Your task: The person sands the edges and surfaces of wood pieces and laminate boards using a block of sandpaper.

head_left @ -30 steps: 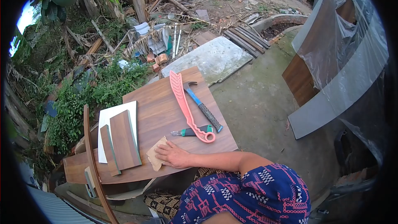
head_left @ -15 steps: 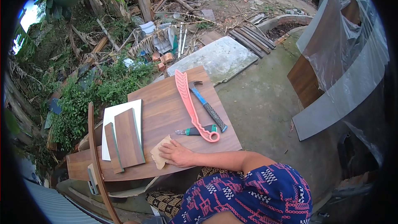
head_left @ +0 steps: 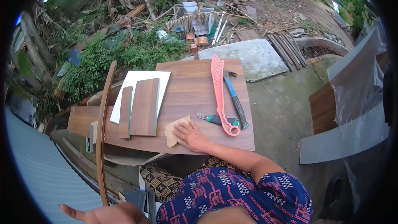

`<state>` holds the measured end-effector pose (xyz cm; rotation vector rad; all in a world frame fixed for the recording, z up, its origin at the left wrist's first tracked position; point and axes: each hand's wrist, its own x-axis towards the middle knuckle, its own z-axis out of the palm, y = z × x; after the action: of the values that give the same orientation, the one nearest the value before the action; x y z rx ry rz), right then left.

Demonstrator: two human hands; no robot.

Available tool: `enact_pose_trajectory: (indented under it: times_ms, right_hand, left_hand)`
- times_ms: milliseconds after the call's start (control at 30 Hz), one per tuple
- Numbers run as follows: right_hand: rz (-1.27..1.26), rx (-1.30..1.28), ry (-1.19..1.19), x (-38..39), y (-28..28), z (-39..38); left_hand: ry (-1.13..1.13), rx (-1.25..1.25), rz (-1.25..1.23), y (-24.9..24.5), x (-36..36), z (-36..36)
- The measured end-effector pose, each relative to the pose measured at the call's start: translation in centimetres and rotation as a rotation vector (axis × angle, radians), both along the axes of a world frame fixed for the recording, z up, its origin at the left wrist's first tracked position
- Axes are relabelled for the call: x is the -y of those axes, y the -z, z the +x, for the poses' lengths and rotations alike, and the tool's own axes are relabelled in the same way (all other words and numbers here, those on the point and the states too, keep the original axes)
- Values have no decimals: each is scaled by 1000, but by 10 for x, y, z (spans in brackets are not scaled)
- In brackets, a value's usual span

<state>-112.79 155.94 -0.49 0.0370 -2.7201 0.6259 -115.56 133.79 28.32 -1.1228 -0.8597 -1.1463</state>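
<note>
My right hand lies flat with fingers spread on a torn piece of tan paper, at the near edge of a wood-grain board. To the right of that hand are a green and black utility knife, a pink curved plastic tool with a ring end lying across it, and a blue-handled claw hammer. My left hand is at the lower left, partly cut off by the frame, its thumb stretched out and nothing visible in it. Nearest to it is the lower end of a long brown edging strip.
Two smaller wood-grain pieces lie over a white panel on the board's left. A corrugated sheet runs along the left. Plastic-wrapped panels stand at right. Beyond are a concrete slab, dark bars and shrubs.
The view has swung left, so the board appears further right. My left hand has risen into view at lower left. My right hand remains on the tan paper.
</note>
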Motion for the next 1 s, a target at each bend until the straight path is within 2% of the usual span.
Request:
enact_pose_trajectory:
  times_ms: [33, 67, 167, 200, 333, 433, 467, 633, 667, 733, 833, 900, 933, 1000]
  right_hand:
    - [10, 17, -9, 0, -2, -1]
    - [11, 31, -6, 2, -4, -2]
    - [23, 74, -36, 4, -14, -7]
    - [35, 98, -36, 5, -10, -9]
    - [121, 118, -68, 8, -1, -15]
    - [158, 103, -85, 10, 2, -16]
    - [167, 95, -101, 10, 3, -17]
    - [217, 75, -136, 12, 4, -20]
    - [215, 75, -142, 13, 3, -20]
    - [222, 108, -138, 16, -1, -20]
    - [240, 145, -128, 16, -3, -20]
    - [239, 161, -124, 16, -4, -21]
    - [258, 186, -123, 19, -8, -22]
    - [249, 207, -115, 18, -8, -24]
  left_hand:
    - [-70, 19, -102, 9, 10, -11]
    - [-148, 224, -236, 31, 37, -16]
    - [-351, 593, -306, 71, 85, -40]
    - [-494, 696, -366, 81, 110, -40]
    - [-825, 1272, -68, 136, 214, -22]
    - [-879, 1446, 248, 217, 313, 8]
    - [-815, 1499, 401, 235, 325, 24]
    - [-997, 1940, 735, 366, 380, 107]
    - [-988, 2069, 784, 403, 389, 122]
    - [-990, 2272, 725, 466, 388, 146]
    - [-679, 2610, 888, 508, 358, 147]
    - [-580, 2752, 799, 526, 340, 136]
    - [-534, 2815, 749, 534, 335, 124]
    - [-292, 2783, 753, 554, 331, 97]
